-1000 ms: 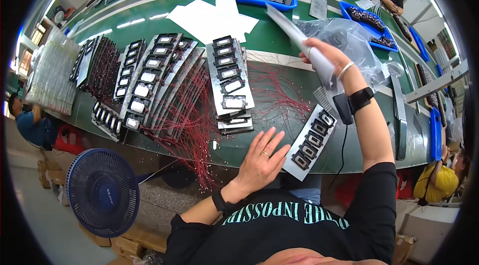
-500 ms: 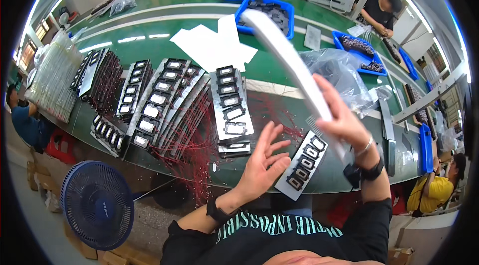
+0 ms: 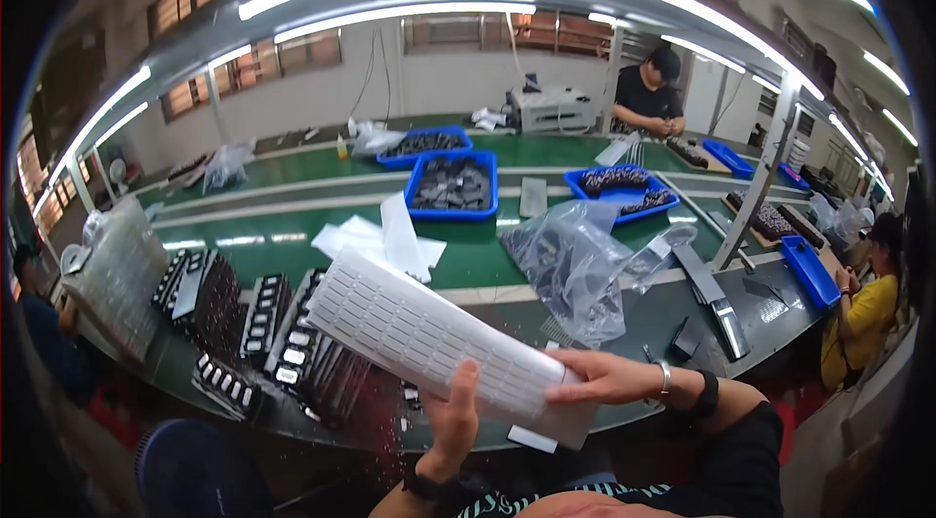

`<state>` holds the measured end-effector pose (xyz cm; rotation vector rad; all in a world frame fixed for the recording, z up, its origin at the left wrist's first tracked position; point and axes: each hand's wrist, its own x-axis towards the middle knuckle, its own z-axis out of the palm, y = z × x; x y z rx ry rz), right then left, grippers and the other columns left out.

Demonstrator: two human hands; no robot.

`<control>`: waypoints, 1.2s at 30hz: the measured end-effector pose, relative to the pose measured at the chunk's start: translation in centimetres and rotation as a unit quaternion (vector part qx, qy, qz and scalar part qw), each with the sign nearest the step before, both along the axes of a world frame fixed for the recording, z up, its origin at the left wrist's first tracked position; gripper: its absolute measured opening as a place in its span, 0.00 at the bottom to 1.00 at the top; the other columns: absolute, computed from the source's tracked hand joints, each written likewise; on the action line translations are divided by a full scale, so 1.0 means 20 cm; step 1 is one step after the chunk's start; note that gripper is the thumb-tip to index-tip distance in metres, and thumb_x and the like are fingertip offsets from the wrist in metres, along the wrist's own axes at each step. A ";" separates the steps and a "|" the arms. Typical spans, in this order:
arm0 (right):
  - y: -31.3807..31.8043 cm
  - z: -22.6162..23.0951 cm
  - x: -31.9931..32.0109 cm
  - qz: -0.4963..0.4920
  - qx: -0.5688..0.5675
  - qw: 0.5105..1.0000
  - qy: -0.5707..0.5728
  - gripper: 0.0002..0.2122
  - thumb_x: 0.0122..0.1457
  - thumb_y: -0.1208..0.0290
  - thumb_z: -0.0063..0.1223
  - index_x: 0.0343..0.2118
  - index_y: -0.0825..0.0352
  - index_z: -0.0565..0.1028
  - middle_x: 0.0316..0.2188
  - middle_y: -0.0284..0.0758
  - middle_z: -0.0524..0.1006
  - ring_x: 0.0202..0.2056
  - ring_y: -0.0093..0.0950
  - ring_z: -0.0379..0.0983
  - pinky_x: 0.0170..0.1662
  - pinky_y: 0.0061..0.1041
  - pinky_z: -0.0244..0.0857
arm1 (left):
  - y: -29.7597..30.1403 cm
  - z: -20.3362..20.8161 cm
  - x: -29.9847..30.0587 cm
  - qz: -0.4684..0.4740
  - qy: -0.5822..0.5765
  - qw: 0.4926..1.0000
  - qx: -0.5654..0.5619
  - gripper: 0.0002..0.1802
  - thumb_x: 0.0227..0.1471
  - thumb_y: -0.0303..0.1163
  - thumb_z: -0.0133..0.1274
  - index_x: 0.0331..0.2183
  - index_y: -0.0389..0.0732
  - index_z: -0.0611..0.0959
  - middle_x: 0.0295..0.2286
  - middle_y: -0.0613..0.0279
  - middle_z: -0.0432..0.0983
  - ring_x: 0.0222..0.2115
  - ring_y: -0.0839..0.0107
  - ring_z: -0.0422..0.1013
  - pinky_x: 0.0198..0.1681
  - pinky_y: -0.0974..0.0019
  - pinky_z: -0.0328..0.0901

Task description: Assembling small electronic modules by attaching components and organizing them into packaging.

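A white sheet of small rectangular labels (image 3: 419, 328), set in rows, slants in front of me above the bench. My right hand (image 3: 609, 377) is closed on its right end, the thumb lying on top. At the sheet's near edge is my left hand (image 3: 450, 425), its thumb up against the face and its other fingers mostly hidden. The sheet covers part of the stacked plates fitted with black-framed parts (image 3: 292, 352) and their red wires. Behind it lie loose white sheets (image 3: 395, 235) on the green bench.
Blue trays of black parts (image 3: 451, 186) stand farther back. A crumpled clear plastic bag (image 3: 575, 269) lies right of centre. Co-workers sit at the far right (image 3: 648, 99) and right edge (image 3: 863, 308). A fan (image 3: 200, 469) stands below left, and wrapped stacks (image 3: 117, 269) at the left.
My right hand has lowered the sheet from upright and edge-on to slanting, its rows now showing. My left hand has gone from spread and apart to the sheet's near edge. The view has tilted up.
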<state>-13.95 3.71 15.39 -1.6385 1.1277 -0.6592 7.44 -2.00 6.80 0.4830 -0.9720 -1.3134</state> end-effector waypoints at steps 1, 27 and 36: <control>0.01 0.00 -0.01 0.029 0.044 0.998 -0.032 0.36 0.60 0.65 0.64 0.66 0.69 0.59 0.58 0.42 0.70 0.58 0.27 0.66 0.60 0.27 0.62 | 0.00 0.00 0.00 -0.001 0.001 1.000 -0.016 0.22 0.59 0.28 0.55 0.53 0.31 0.73 0.47 0.57 0.74 0.46 0.70 0.72 0.50 0.66 0.67; -0.22 1.97 -0.57 -0.012 -0.437 0.869 -0.232 0.23 0.68 0.73 0.47 0.66 0.61 0.64 0.57 0.45 0.72 0.46 0.26 0.77 0.39 0.20 0.78 | -0.08 0.67 0.10 -0.363 -0.204 0.889 -0.190 0.24 0.67 0.36 0.48 0.59 0.35 0.71 0.51 0.55 0.75 0.41 0.73 0.77 0.39 0.72 0.72; 0.05 1.56 -0.12 -0.150 -0.455 0.877 -0.030 0.28 0.64 0.57 0.55 0.62 0.67 0.66 0.47 0.43 0.77 0.39 0.26 0.81 0.41 0.22 0.79 | -0.41 1.63 -0.18 -0.454 0.027 0.866 -0.210 0.64 0.50 0.80 0.41 0.65 0.31 0.56 0.59 0.38 0.61 0.57 0.51 0.67 0.58 0.49 0.68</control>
